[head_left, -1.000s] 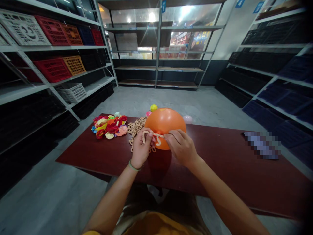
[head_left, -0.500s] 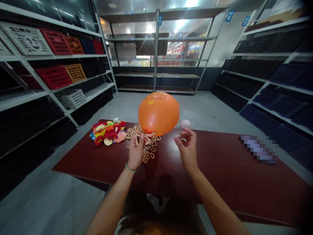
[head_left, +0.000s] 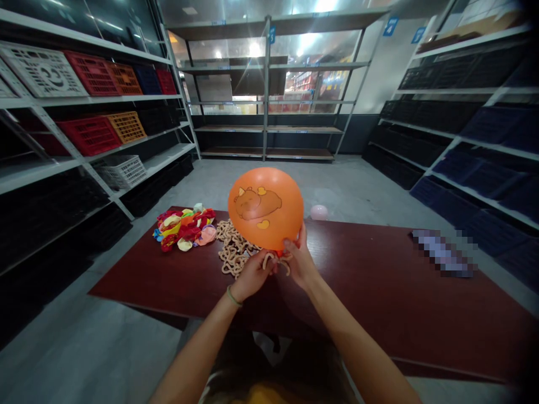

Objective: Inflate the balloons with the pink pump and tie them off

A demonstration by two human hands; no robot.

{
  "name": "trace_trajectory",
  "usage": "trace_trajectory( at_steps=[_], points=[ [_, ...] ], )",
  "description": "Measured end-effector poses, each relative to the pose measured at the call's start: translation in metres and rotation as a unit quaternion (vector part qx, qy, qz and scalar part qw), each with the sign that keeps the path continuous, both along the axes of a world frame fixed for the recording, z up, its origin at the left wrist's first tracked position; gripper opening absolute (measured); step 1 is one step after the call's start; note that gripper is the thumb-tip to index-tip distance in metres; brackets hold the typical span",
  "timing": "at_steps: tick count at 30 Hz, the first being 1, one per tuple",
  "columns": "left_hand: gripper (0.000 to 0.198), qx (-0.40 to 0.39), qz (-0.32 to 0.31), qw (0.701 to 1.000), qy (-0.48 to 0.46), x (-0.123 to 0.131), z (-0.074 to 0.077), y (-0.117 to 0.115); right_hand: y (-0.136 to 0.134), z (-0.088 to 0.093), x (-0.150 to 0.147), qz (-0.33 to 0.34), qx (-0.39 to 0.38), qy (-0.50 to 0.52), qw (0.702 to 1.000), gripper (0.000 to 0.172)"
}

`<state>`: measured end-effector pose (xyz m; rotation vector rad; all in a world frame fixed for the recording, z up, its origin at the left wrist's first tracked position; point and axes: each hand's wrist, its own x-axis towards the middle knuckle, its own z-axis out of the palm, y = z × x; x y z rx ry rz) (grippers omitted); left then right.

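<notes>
An inflated orange balloon [head_left: 269, 210], printed with a brown bear and yellow hearts, is held up above the table with its neck down. My left hand [head_left: 252, 276] is closed at the neck, pinching it together with a beige cord [head_left: 288, 269]. My right hand [head_left: 301, 262] is closed on the right side of the neck, its fingers at the cord and against the balloon's underside. The fingertips partly hide the knot area. Behind my left hand lies a pile of beige cord loops [head_left: 231, 249], partly covered by the balloon.
Several uninflated coloured balloons [head_left: 185, 227] are heaped at the left of the dark red table [head_left: 362, 292]. A small pink balloon [head_left: 319, 212] is at the far edge. A blurred flat item [head_left: 442, 253] lies right. Shelves with crates [head_left: 90, 134] line the sides.
My right hand has come in from the right to the balloon's neck and closed there. The left hand has shifted right. The balloon has tipped, so its bear print now faces me.
</notes>
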<state>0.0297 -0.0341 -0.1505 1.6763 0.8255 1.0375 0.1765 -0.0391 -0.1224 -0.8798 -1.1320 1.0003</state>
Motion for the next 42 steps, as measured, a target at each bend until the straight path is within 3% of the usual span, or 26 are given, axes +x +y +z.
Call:
trace_trajectory(
  at_steps=[3, 7, 11, 16, 19, 24, 28, 33, 36, 39, 42],
  points=[
    [0.024, 0.008, 0.006, 1.0, 0.018, -0.001, 0.002, 0.001, 0.0, 0.005, -0.002, 0.079, -0.081, 0.15, 0.982, 0.088],
    [0.019, 0.016, 0.039, 0.999, -0.007, -0.009, 0.011, 0.008, 0.009, 0.002, 0.006, 0.038, -0.069, 0.207, 0.975, 0.084],
    [0.041, -0.003, 0.129, 0.987, -0.092, -0.017, 0.021, 0.023, 0.021, -0.007, 0.021, 0.034, -0.064, 0.249, 0.966, 0.07],
    [0.079, -0.033, 0.179, 0.976, -0.116, -0.01, 0.029, 0.063, 0.036, -0.017, 0.04, 0.018, -0.089, 0.26, 0.961, 0.067],
    [0.086, -0.07, 0.146, 0.975, -0.154, -0.001, 0.032, 0.095, 0.055, -0.021, 0.054, -0.012, -0.075, 0.23, 0.97, 0.073],
    [0.056, -0.141, 0.072, 0.974, -0.16, 0.014, 0.026, 0.121, 0.1, -0.032, 0.089, -0.072, -0.074, 0.164, 0.981, 0.076],
    [0.046, -0.176, 0.06, 0.968, -0.167, 0.017, 0.018, 0.122, 0.117, -0.041, 0.107, -0.111, -0.077, 0.137, 0.981, 0.067],
    [0.047, -0.168, 0.067, 0.963, -0.198, 0.007, 0.016, 0.116, 0.096, -0.048, 0.102, -0.123, -0.063, 0.063, 0.988, 0.044],
    [0.048, -0.152, 0.098, 0.963, -0.202, 0.002, 0.006, 0.093, 0.066, -0.058, 0.083, -0.106, -0.045, -0.008, 0.993, 0.036],
    [0.042, -0.133, 0.147, 0.964, -0.176, 0.002, -0.015, 0.06, 0.036, -0.073, 0.061, -0.084, -0.026, -0.068, 0.994, 0.029],
    [0.04, -0.102, 0.142, 0.98, -0.099, 0.004, -0.037, 0.04, 0.02, -0.087, 0.045, -0.072, -0.008, -0.101, 0.992, 0.027]
  ],
)
